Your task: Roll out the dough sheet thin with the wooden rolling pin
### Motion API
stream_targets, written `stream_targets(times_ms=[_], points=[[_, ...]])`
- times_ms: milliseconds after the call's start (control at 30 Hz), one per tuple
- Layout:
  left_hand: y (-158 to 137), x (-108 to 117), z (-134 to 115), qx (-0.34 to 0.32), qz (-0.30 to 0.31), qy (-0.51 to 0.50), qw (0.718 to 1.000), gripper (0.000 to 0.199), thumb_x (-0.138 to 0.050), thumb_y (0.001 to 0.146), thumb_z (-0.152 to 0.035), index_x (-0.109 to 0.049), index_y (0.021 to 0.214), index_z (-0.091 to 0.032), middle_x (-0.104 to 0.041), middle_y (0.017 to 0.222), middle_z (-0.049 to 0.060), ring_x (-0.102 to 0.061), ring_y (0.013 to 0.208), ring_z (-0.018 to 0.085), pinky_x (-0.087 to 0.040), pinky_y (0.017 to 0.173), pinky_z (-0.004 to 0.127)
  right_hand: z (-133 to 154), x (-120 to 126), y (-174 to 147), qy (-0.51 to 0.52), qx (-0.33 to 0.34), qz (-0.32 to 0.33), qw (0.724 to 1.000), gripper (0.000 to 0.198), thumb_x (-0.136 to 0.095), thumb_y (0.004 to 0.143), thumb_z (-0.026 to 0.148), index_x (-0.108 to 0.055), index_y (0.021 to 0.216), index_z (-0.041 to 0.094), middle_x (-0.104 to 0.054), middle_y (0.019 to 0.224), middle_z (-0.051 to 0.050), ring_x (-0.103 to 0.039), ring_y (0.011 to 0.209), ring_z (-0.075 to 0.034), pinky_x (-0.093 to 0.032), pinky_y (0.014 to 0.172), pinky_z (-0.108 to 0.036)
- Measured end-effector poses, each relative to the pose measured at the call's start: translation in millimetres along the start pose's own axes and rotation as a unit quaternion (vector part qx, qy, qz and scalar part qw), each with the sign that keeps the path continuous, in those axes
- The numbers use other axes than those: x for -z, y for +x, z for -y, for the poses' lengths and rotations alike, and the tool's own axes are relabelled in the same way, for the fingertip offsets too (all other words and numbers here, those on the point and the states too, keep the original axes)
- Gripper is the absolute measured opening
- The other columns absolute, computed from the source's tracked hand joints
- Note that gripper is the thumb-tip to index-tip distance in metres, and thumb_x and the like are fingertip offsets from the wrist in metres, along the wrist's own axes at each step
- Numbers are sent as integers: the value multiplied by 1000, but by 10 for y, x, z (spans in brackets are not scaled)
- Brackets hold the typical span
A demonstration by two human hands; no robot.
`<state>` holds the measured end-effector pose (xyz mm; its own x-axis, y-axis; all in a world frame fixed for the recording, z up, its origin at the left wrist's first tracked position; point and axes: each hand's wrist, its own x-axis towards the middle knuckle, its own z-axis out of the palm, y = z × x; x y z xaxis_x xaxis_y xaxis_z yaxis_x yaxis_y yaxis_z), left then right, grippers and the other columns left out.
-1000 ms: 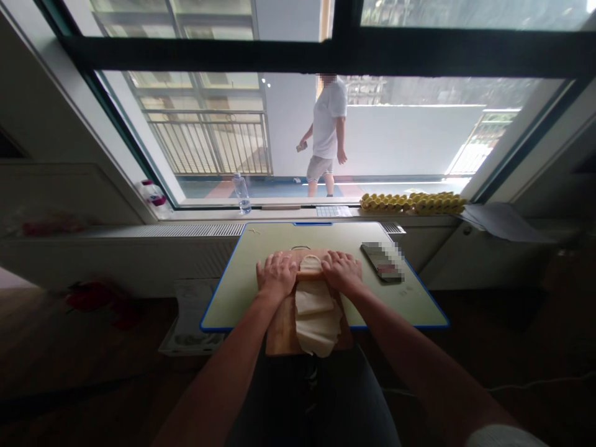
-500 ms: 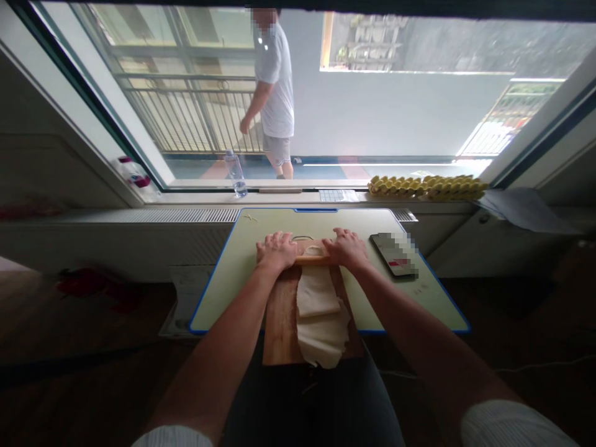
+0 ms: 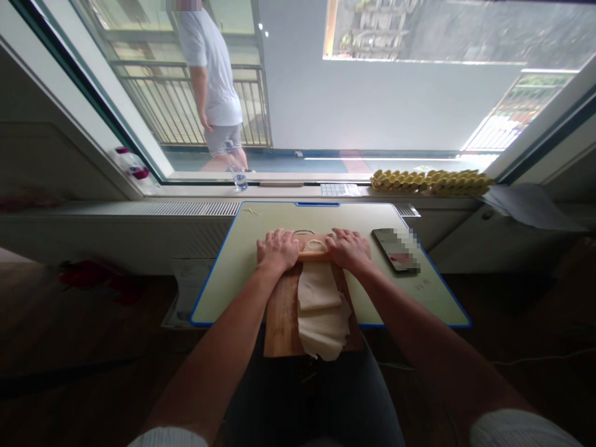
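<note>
A wooden rolling pin (image 3: 313, 256) lies crosswise over a pale sheet of dough (image 3: 320, 292). My left hand (image 3: 278, 249) is closed over its left end, with the fingers bent forward. Over the right end my right hand (image 3: 349, 248) is closed in the same way. Both hands cover the pin's ends, so only its middle shows. The dough rests lengthwise on a wooden cutting board (image 3: 281, 320), folded over itself in part. A short rounded end of it shows beyond the pin, and its ragged near end reaches the board's near edge.
The board lies on a pale green, blue-edged table (image 3: 223, 279) and overhangs its near edge. A phone (image 3: 395, 251) lies to the right. On the sill stand a water bottle (image 3: 239, 177) and yellow egg trays (image 3: 431, 182). Outside the window a person (image 3: 212, 81) walks.
The view has tilted slightly. My hands stay on the rolling pin, and slightly more dough shows beyond it. The person outside has moved left.
</note>
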<state>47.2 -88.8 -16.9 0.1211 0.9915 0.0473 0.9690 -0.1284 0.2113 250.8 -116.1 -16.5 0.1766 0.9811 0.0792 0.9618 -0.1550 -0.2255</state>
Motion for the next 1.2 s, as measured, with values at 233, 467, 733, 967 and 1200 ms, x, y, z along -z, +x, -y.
stream_targets(times_ms=[233, 467, 733, 967, 1200], points=[[-307, -4, -21, -21, -65, 11, 998, 51, -38, 104, -48, -69, 141, -32, -58, 159, 9, -51, 143, 34, -35, 121, 62, 0, 29, -319, -48, 13, 13, 999, 60, -33, 107, 45, -49, 161, 23, -52, 162, -14, -48, 143, -34, -35, 116, -56], [-660, -35, 11, -32, -79, 10, 996, 52, -37, 106, -48, -66, 146, -32, -52, 165, 6, -46, 150, 31, -36, 123, 57, 11, 37, -747, -53, 33, -34, 997, 57, -30, 109, 48, -58, 150, 20, -56, 158, -15, -45, 143, -36, -32, 118, -56], [-1142, -67, 82, -57, -106, -6, 993, 59, -33, 108, -50, -54, 157, -25, -53, 164, 9, -42, 155, 29, -29, 128, 56, -31, 1, -1115, -30, 12, -27, 999, 63, -28, 111, 50, -48, 161, 16, -46, 168, -13, -33, 157, -33, -21, 127, -58], [-1322, -25, 136, -71, -97, -34, 992, 50, -39, 107, -51, -68, 141, -27, -56, 162, 5, -44, 154, 26, -34, 126, 47, -71, -28, -1355, -19, 27, -51, 998, 60, -30, 111, 48, -53, 158, 19, -48, 166, -10, -33, 157, -31, -21, 128, -57], [-1245, -34, 98, -56, -75, -23, 995, 53, -37, 108, -53, -60, 151, -31, -51, 166, 4, -39, 157, 27, -27, 130, 54, -101, -97, -1279, -38, 35, -54, 997, 63, -28, 112, 51, -46, 163, 19, -44, 169, -12, -30, 159, -32, -16, 128, -60]])
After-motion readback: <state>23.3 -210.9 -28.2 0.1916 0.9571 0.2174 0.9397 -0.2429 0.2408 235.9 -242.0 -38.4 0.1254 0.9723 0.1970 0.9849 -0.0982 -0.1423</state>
